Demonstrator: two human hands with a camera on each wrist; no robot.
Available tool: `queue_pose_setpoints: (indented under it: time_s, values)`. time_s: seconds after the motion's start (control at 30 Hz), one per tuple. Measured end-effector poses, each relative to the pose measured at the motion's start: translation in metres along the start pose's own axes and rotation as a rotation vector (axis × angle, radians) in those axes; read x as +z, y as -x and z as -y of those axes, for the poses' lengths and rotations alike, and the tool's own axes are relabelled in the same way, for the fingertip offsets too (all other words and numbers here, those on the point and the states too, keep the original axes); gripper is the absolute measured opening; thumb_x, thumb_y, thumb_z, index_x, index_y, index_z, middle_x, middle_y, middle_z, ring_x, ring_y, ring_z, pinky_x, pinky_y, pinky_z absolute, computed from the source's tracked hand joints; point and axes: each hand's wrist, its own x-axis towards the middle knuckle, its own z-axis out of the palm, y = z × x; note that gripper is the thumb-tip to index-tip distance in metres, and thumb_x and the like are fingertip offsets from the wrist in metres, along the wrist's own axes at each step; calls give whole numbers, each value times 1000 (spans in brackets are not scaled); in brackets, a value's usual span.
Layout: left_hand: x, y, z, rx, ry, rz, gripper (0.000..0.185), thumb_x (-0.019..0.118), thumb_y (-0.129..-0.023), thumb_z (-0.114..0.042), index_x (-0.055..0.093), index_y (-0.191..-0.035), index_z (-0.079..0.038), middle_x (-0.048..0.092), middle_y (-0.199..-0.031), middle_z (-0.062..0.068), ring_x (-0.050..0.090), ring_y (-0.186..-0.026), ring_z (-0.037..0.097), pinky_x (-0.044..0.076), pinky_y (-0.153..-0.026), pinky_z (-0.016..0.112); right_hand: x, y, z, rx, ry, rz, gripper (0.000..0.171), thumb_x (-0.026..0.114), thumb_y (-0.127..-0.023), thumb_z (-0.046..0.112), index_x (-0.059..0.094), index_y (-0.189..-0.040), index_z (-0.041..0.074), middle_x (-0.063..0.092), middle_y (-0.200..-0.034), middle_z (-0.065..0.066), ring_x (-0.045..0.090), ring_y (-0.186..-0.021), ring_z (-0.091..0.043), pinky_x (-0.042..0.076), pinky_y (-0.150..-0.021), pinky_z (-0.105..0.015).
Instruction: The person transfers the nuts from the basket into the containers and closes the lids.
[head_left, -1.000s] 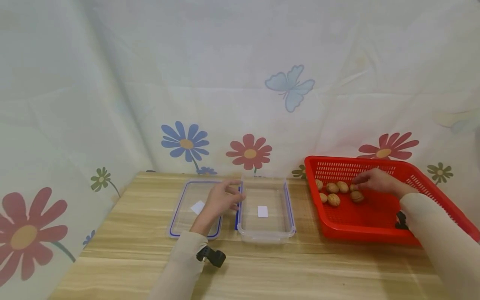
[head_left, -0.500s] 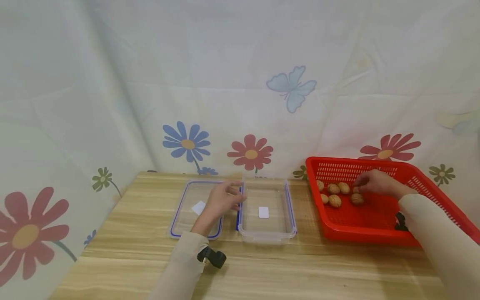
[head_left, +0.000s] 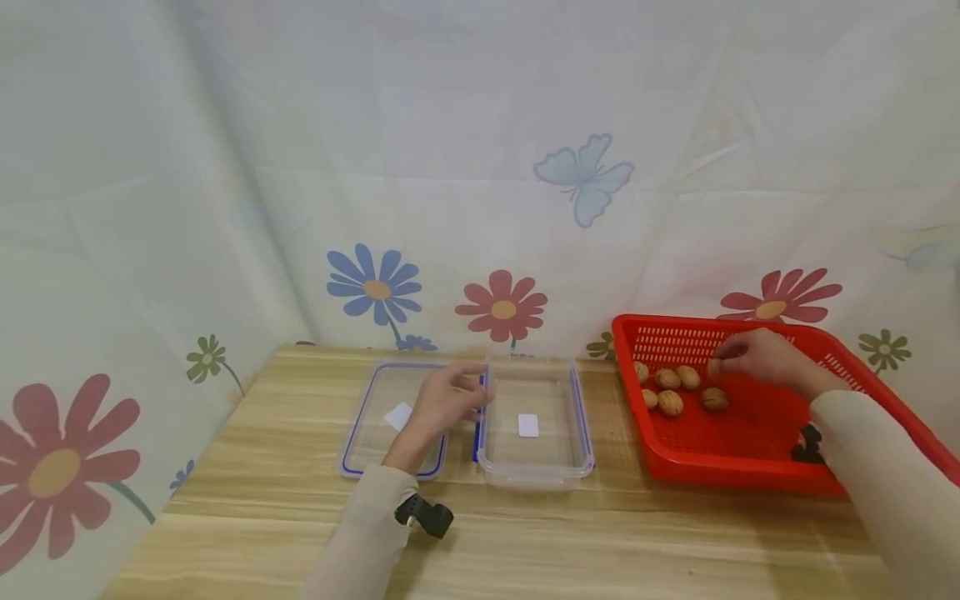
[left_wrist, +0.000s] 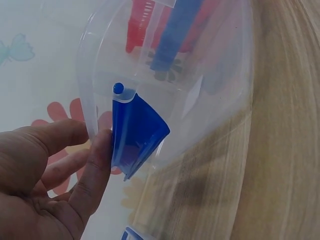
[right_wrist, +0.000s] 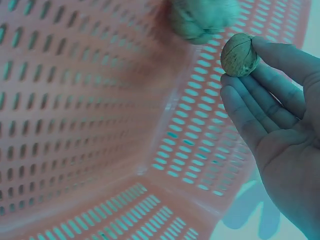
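My right hand [head_left: 768, 360] pinches a walnut [right_wrist: 240, 55] between thumb and fingertips, raised over the floor of the red plastic basket [head_left: 720, 468]. Several other walnuts [head_left: 687, 377] lie in the basket's left part, and one blurred walnut [right_wrist: 202, 20] shows near the held one in the right wrist view. At the left side of a clear plastic food container [head_left: 532, 473], my left hand [head_left: 442, 400] rests with loosely bent fingers. Its fingertips are right at the container's rim, beside a blue side latch [left_wrist: 137, 132] that hangs folded down. Between those fingers nothing loose shows.
Left of the container lies its clear lid [head_left: 367, 417] with a blue seal and a white label, partly behind the left hand. A white label [head_left: 528, 426] shows at the container's bottom. Behind the wooden table [head_left: 525, 542] hangs a flower-patterned curtain [head_left: 420, 167].
My right hand has lifted a walnut slightly off the basket floor and shifted a little to the right. My left hand stays in place at the container.
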Motion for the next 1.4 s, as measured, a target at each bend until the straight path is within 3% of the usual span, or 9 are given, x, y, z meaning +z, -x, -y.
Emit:
queue_pose_setpoints:
  time_s: [0.53,0.73,0.9,1.0,1.3,1.4]
  values:
    - [0,-1,2,-6,-11,-1,49,79,-97,-9,65,-143,-6,73,-107,15,76,-78,23,68,-74,38,-31,27,65,-106,-11,-162,64,80,-96,45,65,-138,-1,71,-125,-23,66,-106,-37,63,-93,-57]
    - [-1,-1,3,-2,-9,-1,48,79,-97,-10,66,-143,-7,73,-108,15,77,-78,24,68,-74,38,-33,39,95,-154,-27,-197,57,78,-98,43,67,-139,5,71,-128,-20,67,-113,-37,62,-94,-53]
    - [0,1,2,-1,-12,-2,48,79,-97,-10,66,-143,-7,73,-109,16,77,-78,24,68,-75,38,-29,50,117,-188,-68,-223,53,78,-99,39,68,-139,7,72,-128,-18,68,-112,-36,59,-86,-22]
    - [0,1,2,-1,-9,-3,48,79,-97,-9,66,-143,-7,73,-109,16,77,-78,24,68,-75,38,-25,55,126,-216,-90,-254,52,79,-98,38,68,-138,5,72,-127,-19,70,-111,-37,54,-81,-10]
    - [1,1,3,3,-15,-11,48,80,-96,-10,67,-142,-7,73,-108,15,77,-76,24,68,-73,38,-6,70,144,-363,-165,-344,39,79,-99,25,71,-133,6,75,-122,-15,73,-106,-35,51,-84,-4]
    - [1,0,4,15,-10,-9,48,79,-96,-8,67,-142,-6,73,-106,16,77,-76,25,68,-72,37,3,73,152,-372,-190,-348,39,80,-99,25,71,-133,8,76,-121,-12,73,-104,-30,52,-85,-5]
